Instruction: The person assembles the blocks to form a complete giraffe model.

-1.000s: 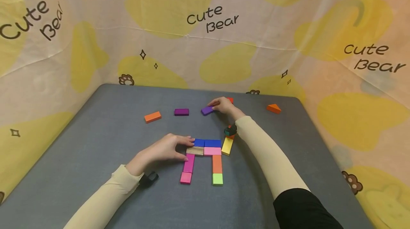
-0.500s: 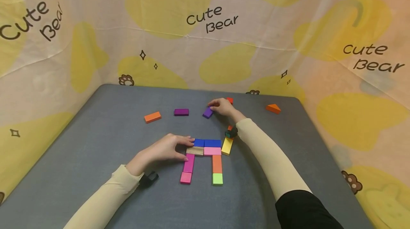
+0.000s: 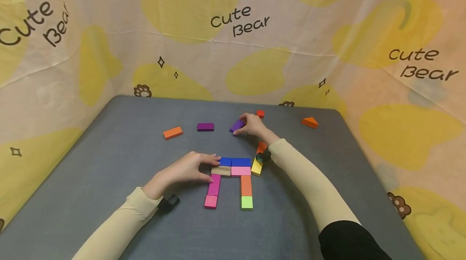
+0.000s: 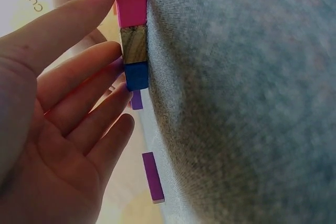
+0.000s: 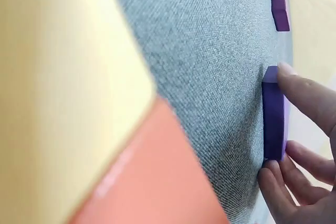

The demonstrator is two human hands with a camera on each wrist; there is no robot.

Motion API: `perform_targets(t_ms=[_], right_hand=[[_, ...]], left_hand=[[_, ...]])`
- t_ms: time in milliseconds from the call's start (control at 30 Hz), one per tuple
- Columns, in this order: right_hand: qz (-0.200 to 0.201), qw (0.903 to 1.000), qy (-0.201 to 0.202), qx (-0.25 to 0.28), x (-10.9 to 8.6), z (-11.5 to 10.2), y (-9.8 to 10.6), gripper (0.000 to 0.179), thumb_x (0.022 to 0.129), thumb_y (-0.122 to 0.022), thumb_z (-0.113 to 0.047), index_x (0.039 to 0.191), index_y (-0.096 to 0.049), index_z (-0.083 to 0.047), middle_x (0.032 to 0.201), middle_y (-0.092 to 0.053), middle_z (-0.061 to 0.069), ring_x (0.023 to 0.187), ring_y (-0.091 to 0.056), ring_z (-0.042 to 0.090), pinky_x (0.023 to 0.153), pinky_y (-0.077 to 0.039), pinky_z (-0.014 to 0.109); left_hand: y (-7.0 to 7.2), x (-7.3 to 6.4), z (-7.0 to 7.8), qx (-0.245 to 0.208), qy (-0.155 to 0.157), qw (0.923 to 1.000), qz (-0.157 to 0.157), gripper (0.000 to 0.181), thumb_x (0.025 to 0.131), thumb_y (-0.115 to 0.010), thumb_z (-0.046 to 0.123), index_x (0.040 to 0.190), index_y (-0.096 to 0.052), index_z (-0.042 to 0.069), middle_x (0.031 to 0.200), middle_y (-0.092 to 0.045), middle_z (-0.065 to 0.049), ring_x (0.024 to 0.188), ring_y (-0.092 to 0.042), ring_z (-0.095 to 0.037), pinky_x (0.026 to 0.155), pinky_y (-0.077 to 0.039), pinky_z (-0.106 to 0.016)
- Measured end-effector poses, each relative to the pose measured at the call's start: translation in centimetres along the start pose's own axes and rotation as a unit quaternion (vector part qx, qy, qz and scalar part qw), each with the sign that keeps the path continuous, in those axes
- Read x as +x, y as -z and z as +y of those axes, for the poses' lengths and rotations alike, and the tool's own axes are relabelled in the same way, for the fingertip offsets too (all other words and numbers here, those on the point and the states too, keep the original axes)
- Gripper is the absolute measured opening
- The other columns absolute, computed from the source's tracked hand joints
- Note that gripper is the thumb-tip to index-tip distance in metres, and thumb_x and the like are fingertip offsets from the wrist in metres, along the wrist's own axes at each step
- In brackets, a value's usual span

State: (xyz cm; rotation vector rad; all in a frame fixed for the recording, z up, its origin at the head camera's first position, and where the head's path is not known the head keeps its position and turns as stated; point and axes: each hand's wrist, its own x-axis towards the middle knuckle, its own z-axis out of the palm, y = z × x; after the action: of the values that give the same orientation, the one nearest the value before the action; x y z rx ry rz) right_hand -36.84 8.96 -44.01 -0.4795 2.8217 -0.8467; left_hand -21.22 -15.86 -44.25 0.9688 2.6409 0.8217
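In the head view a violet block (image 3: 236, 125) lies on the grey table, its two ends pinched by my right hand (image 3: 253, 125). The right wrist view shows the thumb at one end of this violet block (image 5: 273, 119) and fingers at the other. My left hand (image 3: 185, 168) rests against the left side of a flat block figure, fingers fairly straight. Its fingertips touch the blue block (image 3: 225, 162) and the wooden block (image 3: 221, 171); the thumb touches the magenta block (image 3: 214, 185). The figure also has pink (image 3: 240, 170), orange (image 3: 246, 186) and green (image 3: 246, 203) blocks.
Slanting off the figure's upper right are a yellow block (image 3: 256, 167) and an orange-red block (image 3: 261, 147), partly behind the wrist camera. Farther back lie an orange block (image 3: 172, 132), a dark purple block (image 3: 205, 127), a red block (image 3: 260, 114) and an orange triangle (image 3: 310, 122).
My right hand has turned the violet block to a steeper slant and moved slightly toward me, its thumb now at the block's near end. The left hand has stayed put.
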Motion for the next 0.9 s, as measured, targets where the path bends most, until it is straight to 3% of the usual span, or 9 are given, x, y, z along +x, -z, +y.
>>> perform_targets(t_ms=[200,600,900], right_hand=[[0.002,0.9999,-0.008,-0.009,0.0,0.2,0.0,0.069,0.071,-0.083,-0.037,0.125,-0.057,-0.004,0.118,-0.061,0.013,0.106,-0.056,0.025,0.094,-0.048,0.037],[0.001,0.9995,0.016,-0.028,0.4,0.3,0.2,0.064,0.071,-0.083,-0.035,0.124,-0.061,-0.005,0.116,-0.064,0.012,0.102,-0.059,0.023,0.090,-0.049,0.036],[0.016,0.9990,0.040,0.011,-0.2,1.2,1.7,0.060,0.072,-0.082,-0.033,0.121,-0.063,-0.004,0.113,-0.068,0.011,0.101,-0.065,0.022,0.087,-0.052,0.034]], left_hand=[[0.0,0.0,-0.1,-0.001,0.001,1.0000,-0.001,0.055,0.076,-0.078,0.037,0.126,-0.063,0.019,0.135,-0.056,0.004,0.133,-0.045,-0.014,0.107,-0.037,-0.046],[0.0,0.1,-0.1,0.000,-0.007,0.9999,0.009,0.055,0.074,-0.080,0.036,0.124,-0.065,0.019,0.133,-0.058,0.004,0.131,-0.047,-0.013,0.106,-0.039,-0.043],[-0.2,0.0,0.0,0.008,-0.006,0.9998,0.016,0.054,0.073,-0.081,0.035,0.122,-0.066,0.018,0.133,-0.058,0.003,0.130,-0.048,-0.012,0.105,-0.040,-0.040]])
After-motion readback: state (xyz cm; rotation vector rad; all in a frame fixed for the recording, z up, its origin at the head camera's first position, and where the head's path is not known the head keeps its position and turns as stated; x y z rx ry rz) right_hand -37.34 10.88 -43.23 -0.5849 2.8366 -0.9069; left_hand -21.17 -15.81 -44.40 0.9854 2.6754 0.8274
